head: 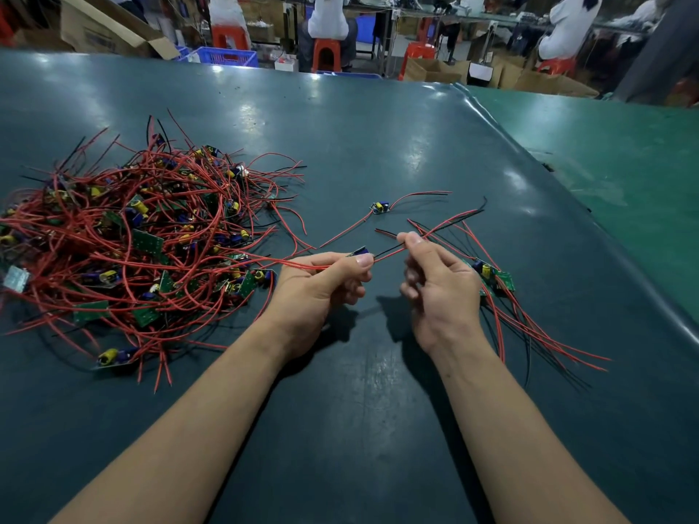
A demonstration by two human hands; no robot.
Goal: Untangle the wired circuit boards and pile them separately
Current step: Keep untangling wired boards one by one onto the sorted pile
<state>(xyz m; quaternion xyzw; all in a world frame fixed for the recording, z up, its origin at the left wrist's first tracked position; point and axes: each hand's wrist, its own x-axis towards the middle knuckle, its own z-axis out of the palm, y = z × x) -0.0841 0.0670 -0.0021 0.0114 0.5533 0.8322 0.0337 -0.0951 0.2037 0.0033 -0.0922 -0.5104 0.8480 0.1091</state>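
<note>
Both hands pinch a board's wires [389, 251] over a dark green table [378, 145] in a workshop

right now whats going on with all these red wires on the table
A person is sorting wired circuit boards. The left hand holds one small board while the right hand pinches its wires. A big tangled heap lies on the left, a few freed boards on the right, and one lone board sits farther back.
</note>
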